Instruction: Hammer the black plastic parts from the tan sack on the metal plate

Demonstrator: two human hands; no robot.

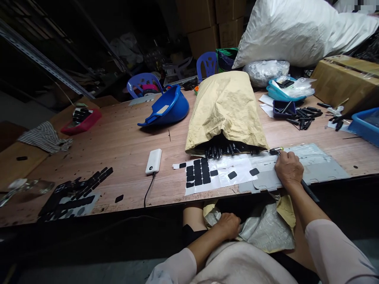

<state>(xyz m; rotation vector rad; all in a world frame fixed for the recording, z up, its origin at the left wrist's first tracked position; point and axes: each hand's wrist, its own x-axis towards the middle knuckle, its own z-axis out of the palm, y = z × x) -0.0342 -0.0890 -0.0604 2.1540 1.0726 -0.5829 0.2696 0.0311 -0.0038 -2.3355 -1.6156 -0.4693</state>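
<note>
Black rounded squares (198,173) on a white paper sheet (223,184) and black pieces (217,151) in a tan paper sack (225,104) suggest much remains, progress unclear, the left hand (230,225) at the lap (193,218), hold hidden, the right hand (289,167) clasping a black-handled tool (310,192) over grey board (329,169).

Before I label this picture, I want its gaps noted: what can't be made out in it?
All in the head view:
Paper sack: its own wall hides all but the black pieces at its mouth.
Black-handled tool: its middle is covered by the right hand.
Left hand: its back hides the fingers, so any grip is unclear.
Blue tray: cut off by the right edge.
</note>
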